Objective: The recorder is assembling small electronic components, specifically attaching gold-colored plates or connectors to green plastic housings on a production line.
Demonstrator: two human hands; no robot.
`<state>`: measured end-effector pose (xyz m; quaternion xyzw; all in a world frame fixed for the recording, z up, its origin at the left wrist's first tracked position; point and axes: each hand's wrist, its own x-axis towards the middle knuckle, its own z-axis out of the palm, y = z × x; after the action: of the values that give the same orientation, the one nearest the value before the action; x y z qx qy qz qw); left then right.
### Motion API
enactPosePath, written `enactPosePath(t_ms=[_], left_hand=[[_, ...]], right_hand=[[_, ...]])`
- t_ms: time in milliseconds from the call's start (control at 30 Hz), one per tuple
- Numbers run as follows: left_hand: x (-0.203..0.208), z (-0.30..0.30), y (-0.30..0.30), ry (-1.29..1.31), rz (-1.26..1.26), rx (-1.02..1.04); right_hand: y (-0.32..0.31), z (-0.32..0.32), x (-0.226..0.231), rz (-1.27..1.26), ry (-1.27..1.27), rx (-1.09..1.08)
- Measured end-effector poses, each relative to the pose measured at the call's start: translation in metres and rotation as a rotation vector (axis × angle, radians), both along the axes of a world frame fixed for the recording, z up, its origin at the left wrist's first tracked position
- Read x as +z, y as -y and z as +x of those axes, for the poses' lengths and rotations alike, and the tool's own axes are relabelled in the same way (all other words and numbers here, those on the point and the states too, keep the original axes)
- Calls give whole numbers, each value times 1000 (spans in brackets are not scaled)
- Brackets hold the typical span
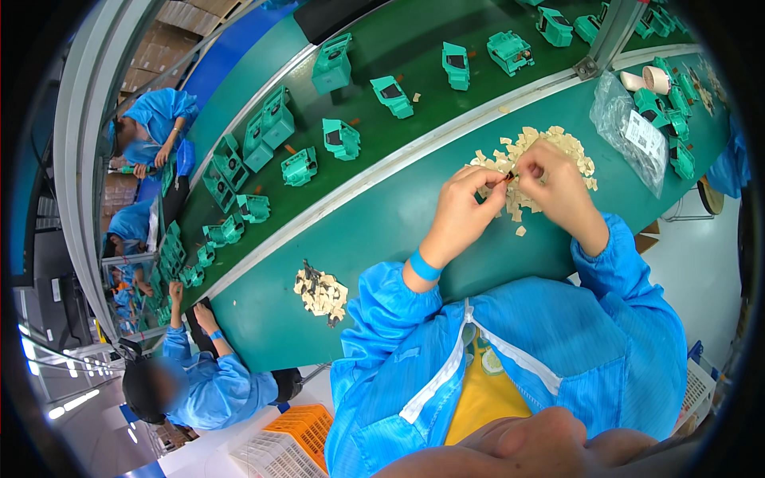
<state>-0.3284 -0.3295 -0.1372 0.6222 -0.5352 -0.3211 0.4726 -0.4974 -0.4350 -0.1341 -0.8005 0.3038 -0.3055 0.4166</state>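
Observation:
My left hand (pixel 466 209) and my right hand (pixel 555 185) meet above the green tabletop, fingertips pinched close together. Between them is a small dark piece (pixel 509 177), too small to name; both hands seem closed on it. Under and behind my fingers spreads a pile of small cream-coloured pieces (pixel 575 146), partly hidden by my hands. A blue band (pixel 425 266) circles my left wrist. Farther left on the table lies a smaller heap of cream and black pieces (pixel 323 296).
Beyond a pale rail, a dark green belt (pixel 430 131) carries several teal plastic housings (pixel 341 139). A clear plastic bag (pixel 637 131) with a white label lies at right, beside teal parts (pixel 681 159) and a tape roll (pixel 656 80). Co-workers in blue (pixel 219 382) sit at left near an orange crate (pixel 299 430).

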Motion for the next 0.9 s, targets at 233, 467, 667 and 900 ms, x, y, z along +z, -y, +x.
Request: enactPosePath(t_ms=[233, 467, 667, 900], left_hand=[[-2, 4, 3, 490, -236, 77], [-3, 3, 3, 887, -402, 53], [1, -2, 3, 1020, -440, 4], [-3, 2, -1, 1075, -440, 6]], right_hand=[[30, -11, -41, -72, -214, -98], [32, -7, -26, 508, 63, -88], [40, 2, -6, 1333, -83, 128], [57, 2, -11, 1253, -113, 271]])
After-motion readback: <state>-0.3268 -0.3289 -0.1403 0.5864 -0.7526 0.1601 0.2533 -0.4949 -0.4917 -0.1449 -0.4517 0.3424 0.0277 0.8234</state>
